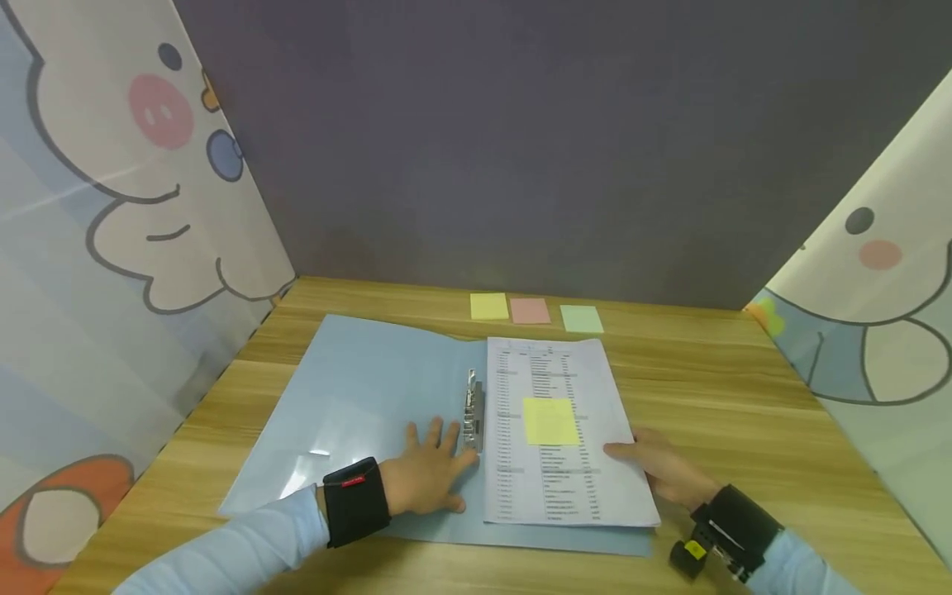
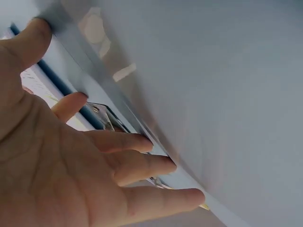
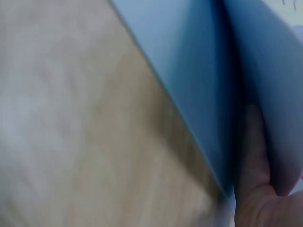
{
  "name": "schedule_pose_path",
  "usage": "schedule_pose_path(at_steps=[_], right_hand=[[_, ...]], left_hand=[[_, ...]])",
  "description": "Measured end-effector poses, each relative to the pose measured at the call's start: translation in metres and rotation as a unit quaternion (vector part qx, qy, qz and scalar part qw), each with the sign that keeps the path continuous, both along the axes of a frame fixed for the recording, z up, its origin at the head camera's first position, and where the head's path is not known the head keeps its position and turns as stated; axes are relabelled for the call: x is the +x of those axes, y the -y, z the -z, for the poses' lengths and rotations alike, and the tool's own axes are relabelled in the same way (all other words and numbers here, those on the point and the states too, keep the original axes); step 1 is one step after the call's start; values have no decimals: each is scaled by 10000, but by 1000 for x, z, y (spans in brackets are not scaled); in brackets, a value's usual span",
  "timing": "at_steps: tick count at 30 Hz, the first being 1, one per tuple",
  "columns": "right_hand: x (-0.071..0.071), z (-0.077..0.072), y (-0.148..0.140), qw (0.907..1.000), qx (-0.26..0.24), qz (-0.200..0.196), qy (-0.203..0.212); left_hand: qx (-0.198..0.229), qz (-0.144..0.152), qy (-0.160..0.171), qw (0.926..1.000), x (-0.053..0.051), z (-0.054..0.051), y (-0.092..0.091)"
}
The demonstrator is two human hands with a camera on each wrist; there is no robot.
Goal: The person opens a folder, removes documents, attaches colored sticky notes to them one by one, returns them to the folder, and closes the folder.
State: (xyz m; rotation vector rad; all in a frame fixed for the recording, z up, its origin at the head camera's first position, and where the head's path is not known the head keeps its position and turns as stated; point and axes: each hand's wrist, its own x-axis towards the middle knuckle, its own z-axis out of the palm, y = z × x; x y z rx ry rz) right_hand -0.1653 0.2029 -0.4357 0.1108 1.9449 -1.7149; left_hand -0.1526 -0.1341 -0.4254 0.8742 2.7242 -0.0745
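Note:
A light blue clip folder lies spread on the table, its metal clip standing along the fold. Over the folder's right side are printed sheets, with a yellow sticky note on the top one. My left hand rests on the folder near the clip, fingers spread and straight. At the sheets' right edge my right hand pinches them, thumb on top and fingers beneath. In the right wrist view a finger reaches under the lifted sheets, above the folder.
Along the table's back edge lie three sticky-note pads: yellow, pink and green. A dark panel rises behind the wooden table. Cartoon-printed cloth hangs at both sides.

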Motion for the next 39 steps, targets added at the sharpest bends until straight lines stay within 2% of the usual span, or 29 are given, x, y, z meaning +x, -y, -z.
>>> schedule_pose_path(at_steps=[4,10,15,18,22,25,27,35,39], right_hand=[[5,-1,6,9997,180,-91,-149],[5,-2,9,9994,13,-251,-235],[5,-2,9,9994,59,-279,-220],[6,-2,9,9992,168,-283,-223],[7,-2,9,9984,126,-468,-297],[7,-2,9,9978,96,-567,-335],[7,-2,10,9977,97,-580,-344],[9,-3,13,9969,291,-599,-415],[13,-8,18,9950,862,-165,-485]], left_hand=[[11,53,-13,10000,0,-2,-5],[19,-96,35,9999,-2,-8,-9],[-137,47,44,9999,-2,-11,-9],[-132,59,272,9995,-2,-11,-8],[-2,-131,695,9975,-1,-13,-7],[44,-236,844,9961,0,-14,-6],[35,-230,782,9967,0,-15,-6],[-212,45,176,9996,2,-14,-5],[-288,73,138,9995,3,-15,-5]])
